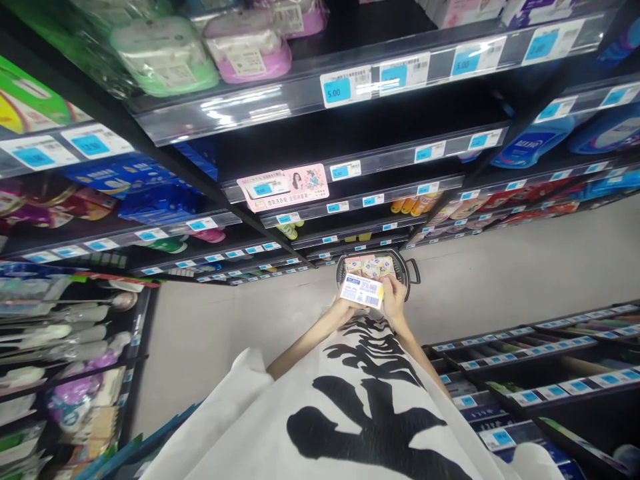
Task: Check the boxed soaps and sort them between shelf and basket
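Between my two hands is a white and yellow box (361,291) with blue print and a barcode facing up. My left hand (345,309) grips it from the left and below, its fingers partly hidden by the box. At the right end, my right hand (394,297) has its fingers closed on the same box. Just beneath, on the floor, sits a dark shopping basket (409,272) with a handle at its right. Several small packs (370,266) with pale and pink wrappers lie in it, partly covered by the box and my hands.
Shelves with blue price tags (345,171) rise in front. A pink promotional card (283,187) hangs on one shelf edge. Soap boxes (247,53) stand on the upper shelf, blue detergent bottles (533,143) to the right. Another rack (530,397) is close at lower right, wrapped utensils (65,333) at left.
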The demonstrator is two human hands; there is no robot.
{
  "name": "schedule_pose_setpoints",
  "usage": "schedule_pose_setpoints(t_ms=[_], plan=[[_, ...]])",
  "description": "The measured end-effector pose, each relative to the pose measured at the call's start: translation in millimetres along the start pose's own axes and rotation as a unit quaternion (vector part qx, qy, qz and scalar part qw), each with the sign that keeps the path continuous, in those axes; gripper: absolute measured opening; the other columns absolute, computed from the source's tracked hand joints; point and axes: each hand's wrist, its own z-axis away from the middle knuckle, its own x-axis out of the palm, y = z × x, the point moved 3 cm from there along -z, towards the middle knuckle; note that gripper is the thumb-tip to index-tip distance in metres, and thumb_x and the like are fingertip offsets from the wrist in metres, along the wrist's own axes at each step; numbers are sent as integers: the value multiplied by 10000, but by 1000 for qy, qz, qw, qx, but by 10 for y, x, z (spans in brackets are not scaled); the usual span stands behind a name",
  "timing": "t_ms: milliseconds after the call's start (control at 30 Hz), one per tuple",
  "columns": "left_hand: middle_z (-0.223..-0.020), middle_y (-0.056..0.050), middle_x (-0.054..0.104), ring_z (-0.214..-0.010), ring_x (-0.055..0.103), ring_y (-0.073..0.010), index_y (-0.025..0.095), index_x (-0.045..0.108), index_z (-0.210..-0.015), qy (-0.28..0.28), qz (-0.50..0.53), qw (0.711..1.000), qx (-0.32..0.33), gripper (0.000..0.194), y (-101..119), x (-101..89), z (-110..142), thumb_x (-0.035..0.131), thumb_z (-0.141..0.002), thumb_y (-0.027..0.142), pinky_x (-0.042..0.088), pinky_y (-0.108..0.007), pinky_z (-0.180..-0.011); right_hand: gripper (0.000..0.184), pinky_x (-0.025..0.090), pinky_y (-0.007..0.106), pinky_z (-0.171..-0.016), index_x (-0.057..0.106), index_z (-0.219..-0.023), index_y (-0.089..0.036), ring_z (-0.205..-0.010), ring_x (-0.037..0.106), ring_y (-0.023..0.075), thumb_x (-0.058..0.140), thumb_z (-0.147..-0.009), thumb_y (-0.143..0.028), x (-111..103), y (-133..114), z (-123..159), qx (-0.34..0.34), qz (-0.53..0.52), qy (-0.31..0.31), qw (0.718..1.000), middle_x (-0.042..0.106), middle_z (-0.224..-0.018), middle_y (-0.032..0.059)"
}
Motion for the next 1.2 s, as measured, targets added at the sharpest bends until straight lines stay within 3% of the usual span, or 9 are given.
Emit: schedule_pose_setpoints(t_ms=[300, 433, 633, 700, 800, 900, 1000, 1100, 1200], plan=[[-1148, -15, 728, -1229, 643, -286, 236, 621, -1057, 38, -11, 997, 71, 659, 9, -66, 33, 839, -468, 38, 482, -386, -1054, 488, 395, 314, -585, 653, -743, -211, -617, 544, 183, 539, -945, -640, 58, -69, -1, 35, 13, -7, 999, 627, -649, 15], [-1141, -6, 718, -1162, 644, -275, 238, 635, -1054, 69, -19, 994, 87, 672, -36, -162, 16, 801, -447, 3, 504, -364, -970, 425, 449, 312, -630, 682, -858, -204, -714, 603, 203, 587, -919, -614, 82, -90, -26, 52, 12, 4, 999, 696, -773, 37], [-1145, -27, 698, -1107, 625, -276, 241, 651, -1096, 59, -106, 980, 159, 680, -27, -229, -23, 913, -474, 159, 486, -374, -963, 476, 475, 322, -664, 706, -969, -213, -755, 608, 207, 573, -927, -668, 63, -71, -22, 77, 22, -16, 997, 718, -880, 57], [-1144, -45, 664, -1109, 602, -288, 229, 694, -1094, 51, -195, 957, 210, 650, 28, -209, -25, 927, -488, 243, 469, -386, -977, 513, 505, 319, -669, 715, -1074, -237, -808, 633, 215, 575, -920, -706, 100, -75, 6, 102, -26, -56, 993, 731, -1001, 69], [-1151, -78, 606, -1134, 555, -313, 230, 748, -1124, 31, -379, 883, 276, 564, 128, -105, -1, 830, -566, 206, 448, -418, -996, 601, 567, 345, -770, 703, -1190, -273, -987, 676, 247, 607, -868, -772, 206, -93, 68, 160, -164, -116, 966, 727, -1169, 72], [-1226, -100, 576, -1166, 519, -316, 281, 717, -1315, -17, -526, 799, 291, 728, 190, 53, 34, 677, -619, 72, 411, -450, -1036, 703, 572, 419, -929, 701, -1209, -269, -1135, 671, 295, 573, -818, -839, 274, -128, 123, 229, -298, -127, 918, 747, -1166, 78], [-1312, -103, 588, -1218, 492, -339, 332, 621, -1466, -80, -609, 741, 272, 880, 199, 184, 57, 631, -642, 23, 367, -470, -1053, 706, 558, 478, -976, 710, -1204, -269, -1190, 658, 335, 504, -838, -836, 232, -173, 151, 264, -368, -126, 882, 761, -1133, 93], [-1371, -109, 609, -1297, 475, -369, 336, 561, -1520, -88, -633, 720, 270, 838, 201, 228, 67, 683, -730, 84, 333, -492, -1094, 694, 548, 510, -948, 713, -1199, -251, -1149, 660, 351, 446, -877, -805, 121, -182, 159, 271, -410, -120, 863, 760, -1119, 114], [-1352, -128, 647, -1268, 522, -361, 288, 555, -1513, -46, -612, 734, 292, 755, 216, 194, 76, 787, -797, 232, 361, -485, -1105, 712, 543, 493, -868, 699, -1223, -241, -1024, 670, 334, 436, -869, -800, 57, -143, 173, 285, -437, -129, 843, 754, -1133, 124]])
